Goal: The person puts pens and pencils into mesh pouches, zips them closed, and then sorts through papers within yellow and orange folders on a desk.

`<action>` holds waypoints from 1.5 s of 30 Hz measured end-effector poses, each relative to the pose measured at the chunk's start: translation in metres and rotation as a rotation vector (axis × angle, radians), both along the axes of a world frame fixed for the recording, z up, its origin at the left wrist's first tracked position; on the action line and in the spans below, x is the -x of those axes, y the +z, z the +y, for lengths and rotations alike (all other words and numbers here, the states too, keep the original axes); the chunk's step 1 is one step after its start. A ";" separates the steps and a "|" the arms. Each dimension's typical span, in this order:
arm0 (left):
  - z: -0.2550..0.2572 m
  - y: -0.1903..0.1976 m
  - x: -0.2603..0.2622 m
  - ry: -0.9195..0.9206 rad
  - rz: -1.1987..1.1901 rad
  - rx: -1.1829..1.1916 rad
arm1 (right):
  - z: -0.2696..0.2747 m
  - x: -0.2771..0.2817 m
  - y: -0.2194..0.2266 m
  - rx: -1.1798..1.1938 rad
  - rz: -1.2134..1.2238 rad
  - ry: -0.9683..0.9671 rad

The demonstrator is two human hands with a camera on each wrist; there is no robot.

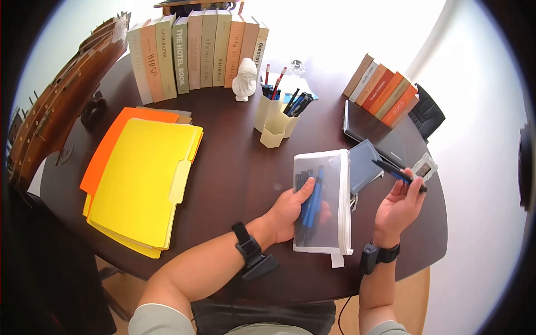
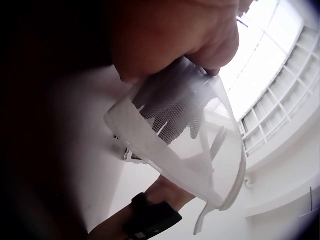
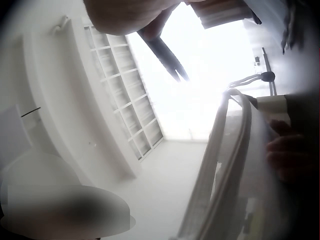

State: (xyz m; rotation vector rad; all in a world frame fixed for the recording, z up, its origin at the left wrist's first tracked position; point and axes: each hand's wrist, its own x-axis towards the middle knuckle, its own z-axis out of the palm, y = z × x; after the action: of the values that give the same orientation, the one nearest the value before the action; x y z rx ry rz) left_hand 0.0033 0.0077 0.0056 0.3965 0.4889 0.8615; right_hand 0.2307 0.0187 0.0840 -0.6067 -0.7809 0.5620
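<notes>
My left hand (image 1: 286,216) grips a translucent white mesh zip pouch (image 1: 330,237), thumb on the front and fingers behind it. Several blue pens (image 1: 316,195) show through the mesh, gathered near the thumb. In the right wrist view the zip edge (image 3: 242,130) of the pouch gapes apart. To the right of the pouch, my right hand (image 1: 395,216) is raised and pinches dark pens (image 1: 385,166), black with some blue, between thumb and fingers. The left wrist view shows the pouch (image 2: 190,170) hanging below the left hand.
Yellow folders (image 1: 145,178) over orange ones (image 1: 109,145) lie at left. A cream pen holder (image 1: 273,125) and a white bust (image 1: 244,81) stand behind. Rows of books (image 1: 209,50) line the back. A dark notebook (image 1: 363,162), a laptop (image 1: 363,125) and a small frame (image 1: 424,167) are at right.
</notes>
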 end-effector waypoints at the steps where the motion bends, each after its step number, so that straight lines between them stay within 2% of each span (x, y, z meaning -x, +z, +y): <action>1: 0.000 -0.002 0.000 -0.011 -0.012 0.004 | 0.006 0.004 0.007 0.009 -0.022 -0.010; 6: 0.000 -0.005 0.001 -0.112 -0.080 -0.054 | 0.067 0.035 0.045 0.166 -0.414 0.219; 9: -0.001 -0.007 -0.002 -0.160 -0.109 -0.095 | 0.115 0.053 0.039 0.244 -0.641 0.346; 12: -0.005 -0.003 0.000 -0.211 -0.144 -0.135 | 0.129 0.086 0.035 0.277 -0.833 0.415; 15: -0.008 -0.001 0.000 -0.254 -0.159 -0.161 | 0.148 0.109 0.020 0.221 -0.821 0.507; 20: -0.006 -0.012 -0.001 -0.316 -0.177 -0.255 | 0.166 0.121 -0.006 0.227 -1.122 0.360; 24: -0.005 -0.013 -0.004 -0.322 -0.178 -0.297 | 0.164 0.123 -0.016 0.306 -1.252 0.340; 27: -0.007 -0.012 -0.004 -0.315 -0.169 -0.291 | 0.159 0.127 -0.017 0.270 -1.336 0.284; 30: 0.000 -0.022 -0.003 -0.354 -0.184 -0.320 | 0.150 0.127 -0.013 0.265 -1.319 0.275; 33: 0.002 -0.025 -0.002 -0.357 -0.194 -0.325 | 0.152 0.115 -0.024 0.252 -1.141 0.349; 37: 0.003 -0.020 -0.002 -0.293 -0.174 -0.287 | 0.131 0.096 -0.025 0.347 -0.812 0.336; 40: 0.005 -0.018 -0.005 -0.167 -0.129 -0.225 | 0.106 0.071 -0.026 0.427 -0.593 0.287; 43: 0.006 -0.009 0.000 -0.045 -0.138 -0.163 | 0.072 0.039 -0.028 0.366 -0.491 0.182; 45: 0.005 -0.005 0.000 0.043 -0.075 -0.145 | 0.044 0.037 -0.022 0.371 -0.272 0.091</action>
State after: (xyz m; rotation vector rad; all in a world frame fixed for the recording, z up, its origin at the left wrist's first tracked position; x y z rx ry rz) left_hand 0.0030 0.0130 0.0011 0.4864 0.3675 0.9529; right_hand 0.1934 0.0624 0.0622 -1.0079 -0.9723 0.7250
